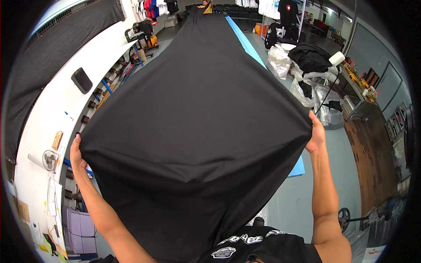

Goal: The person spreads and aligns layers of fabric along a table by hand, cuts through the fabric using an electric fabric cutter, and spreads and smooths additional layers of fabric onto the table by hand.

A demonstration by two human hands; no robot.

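A long sheet of black fabric (197, 96) stretches from me to the far end of the room. My left hand (77, 153) grips its left edge, and my right hand (316, 135) grips the right edge at about the same height. Between my hands the cloth spreads wide, with shallow folds, and its near part hangs down toward my body. At the far end another person (205, 5) stands by the fabric's other end; what their hands do is too small to tell. A light blue surface (247, 44) shows from under the cloth's right side.
Along the left runs a white table (46, 92) bearing a black speaker (82, 80) and a small fan (49, 160). Clear plastic bags (324, 98) and black bundles are heaped on the right. Behind them a workbench (357, 90) carries tools. Clothes (287, 13) hang on a rack beyond.
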